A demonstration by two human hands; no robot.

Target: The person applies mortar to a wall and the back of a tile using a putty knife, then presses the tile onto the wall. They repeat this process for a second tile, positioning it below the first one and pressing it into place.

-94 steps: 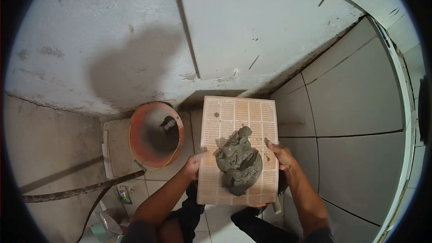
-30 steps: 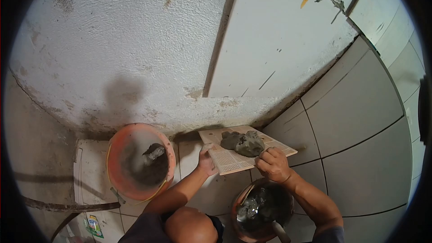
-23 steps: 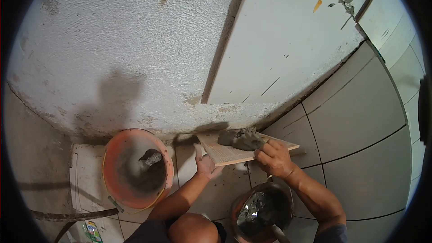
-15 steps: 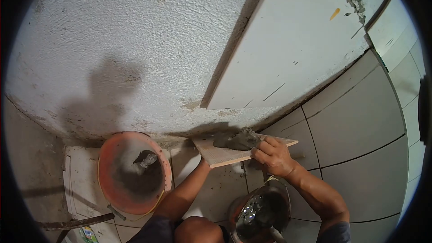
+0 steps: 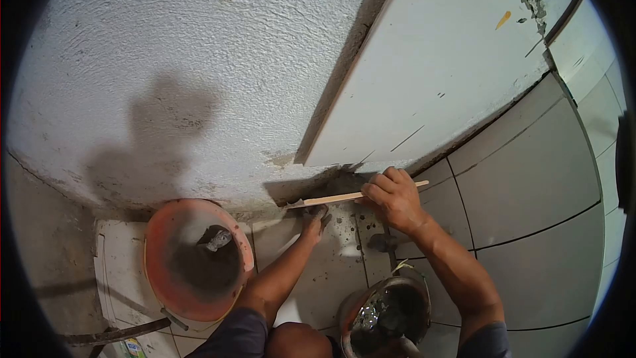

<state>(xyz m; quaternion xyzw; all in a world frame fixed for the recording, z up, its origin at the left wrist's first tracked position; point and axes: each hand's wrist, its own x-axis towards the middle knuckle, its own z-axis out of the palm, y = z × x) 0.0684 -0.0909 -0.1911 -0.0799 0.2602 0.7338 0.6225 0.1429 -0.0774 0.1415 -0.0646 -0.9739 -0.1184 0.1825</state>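
Observation:
A tile is tilted up on edge at the foot of the wall, just below a large wall tile. I see mainly its thin edge; its mortared face is turned to the wall and mostly hidden. My right hand grips the upper edge toward the right end, fingers bent over it. My left hand supports the tile from its near side at the left, its fingers partly behind the edge. Grey mortar shows at the tile's left corner and in the shadow behind it.
An orange bucket with grey powder and a scoop-like object stands at left. A smaller bucket with wet mix and a tool handle sits between my arms. A large tile covers part of the rough white wall. A tool lies on the floor tiles.
The tile has swung from nearly flat, with a mortar heap showing on top, to steeply tilted against the wall base. My left hand now shows beneath it; my right hand has risen slightly.

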